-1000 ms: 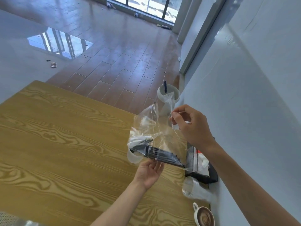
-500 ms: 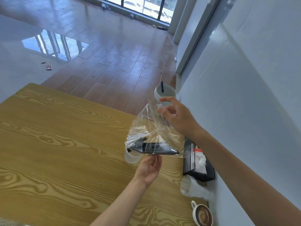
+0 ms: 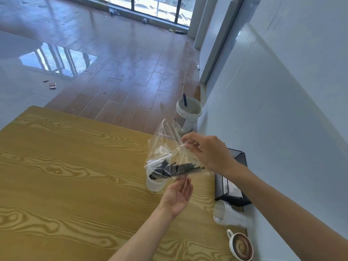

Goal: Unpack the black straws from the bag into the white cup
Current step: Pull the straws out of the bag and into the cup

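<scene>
A clear plastic bag hangs above the wooden table with a bundle of black straws lying across its bottom. My right hand pinches the bag's film above the straws. Beneath the bag, my left hand is palm up, its straight fingers touching the underside. The straws' left ends sit over a frosted white cup standing on the table. A taller white cup holding one dark straw stands beyond the bag by the wall.
A black mesh box sits against the wall on the right. In front of it lie stacked clear cups on their side and a mug of coffee. The white wall runs along the table's right edge.
My right hand came back from the tall cup and pinched the bag lower down. The bag swung so the straws' left ends sit over the frosted cup. My left hand stays underneath.
</scene>
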